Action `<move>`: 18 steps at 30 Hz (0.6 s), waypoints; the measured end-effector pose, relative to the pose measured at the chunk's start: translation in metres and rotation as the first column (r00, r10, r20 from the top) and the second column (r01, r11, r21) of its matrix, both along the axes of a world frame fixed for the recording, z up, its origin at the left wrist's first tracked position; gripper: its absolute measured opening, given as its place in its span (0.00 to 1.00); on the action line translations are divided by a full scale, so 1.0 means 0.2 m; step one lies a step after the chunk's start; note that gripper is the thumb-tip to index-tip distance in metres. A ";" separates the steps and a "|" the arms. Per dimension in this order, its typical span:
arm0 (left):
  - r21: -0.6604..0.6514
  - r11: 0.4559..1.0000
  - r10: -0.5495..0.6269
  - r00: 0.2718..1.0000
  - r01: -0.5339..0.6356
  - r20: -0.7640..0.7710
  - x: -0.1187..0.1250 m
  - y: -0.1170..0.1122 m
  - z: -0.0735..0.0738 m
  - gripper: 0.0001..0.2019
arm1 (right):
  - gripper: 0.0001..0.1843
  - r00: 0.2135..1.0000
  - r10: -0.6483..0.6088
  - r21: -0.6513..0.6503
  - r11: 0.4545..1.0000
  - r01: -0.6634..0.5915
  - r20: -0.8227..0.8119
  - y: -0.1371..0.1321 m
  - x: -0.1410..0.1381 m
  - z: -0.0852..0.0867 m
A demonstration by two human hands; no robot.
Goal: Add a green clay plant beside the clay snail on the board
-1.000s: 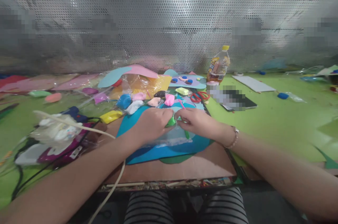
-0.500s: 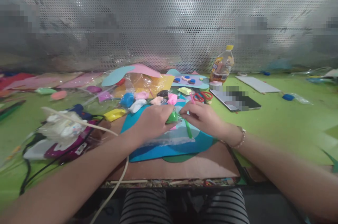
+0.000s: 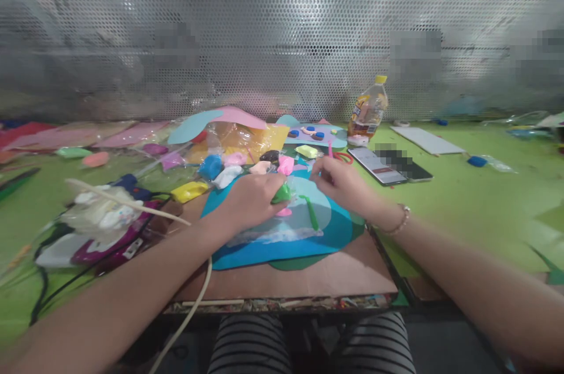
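Observation:
My left hand (image 3: 253, 195) is closed on a small clear packet of green modelling clay (image 3: 282, 193), held low over the blue paper (image 3: 273, 248). To its right, my right hand (image 3: 339, 183) has its fingers curled together around a thin pink stick (image 3: 330, 149), whose end juts up above them. Between and below the hands, a thin green clay strip (image 3: 311, 212) with a bent top lies on the light blue shape of the paper. A pink clay piece (image 3: 283, 212) sits just under my left fingers, partly covered.
Wrapped clay packets such as a yellow one (image 3: 188, 191) lie behind and left. Red-handled scissors (image 3: 343, 157), a phone (image 3: 374, 165) and a drink bottle (image 3: 368, 111) are at back right. A pale cable (image 3: 200, 297) crosses under my left forearm, near a glue gun (image 3: 132, 183).
My right hand has moved right and slightly away from the green packet, carrying the pink stick. My left hand keeps hold of the packet, and more of the pink piece shows.

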State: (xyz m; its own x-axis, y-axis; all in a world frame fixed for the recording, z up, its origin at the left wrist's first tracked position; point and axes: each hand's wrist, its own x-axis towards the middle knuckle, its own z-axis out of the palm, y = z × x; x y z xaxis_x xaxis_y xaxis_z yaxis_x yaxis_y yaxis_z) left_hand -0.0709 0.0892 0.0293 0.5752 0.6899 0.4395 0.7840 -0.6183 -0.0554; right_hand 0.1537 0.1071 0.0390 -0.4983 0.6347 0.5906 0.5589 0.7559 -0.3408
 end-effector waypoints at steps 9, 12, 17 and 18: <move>-0.022 0.987 0.159 0.985 -0.158 0.070 -0.05 0.04 0.03 0.16 | 0.08 1.000 -0.007 -0.114 0.993 0.009 0.022 0.09 0.05 -0.03; -0.044 0.993 0.113 0.990 -0.109 0.089 -0.04 0.04 0.01 0.15 | 0.11 0.998 0.060 -0.075 0.995 -0.058 0.027 0.06 0.02 -0.04; -0.028 0.999 0.046 0.997 -0.045 0.060 -0.02 0.03 -0.02 0.16 | 0.16 0.967 0.240 0.063 0.967 -0.246 0.086 -0.01 -0.02 -0.04; -0.022 0.999 0.037 0.998 -0.036 0.058 -0.02 0.03 -0.02 0.16 | 0.17 0.960 0.257 0.073 0.961 -0.266 0.113 -0.02 -0.02 -0.04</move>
State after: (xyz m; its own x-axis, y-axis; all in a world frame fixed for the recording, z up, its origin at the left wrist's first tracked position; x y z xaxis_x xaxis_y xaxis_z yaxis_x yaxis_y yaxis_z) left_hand -0.0743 0.0950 0.0248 0.5233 0.7196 0.4565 0.8075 -0.5898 0.0040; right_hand 0.1490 0.1037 0.0310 -0.6997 0.4231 0.5756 0.3663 0.9043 -0.2195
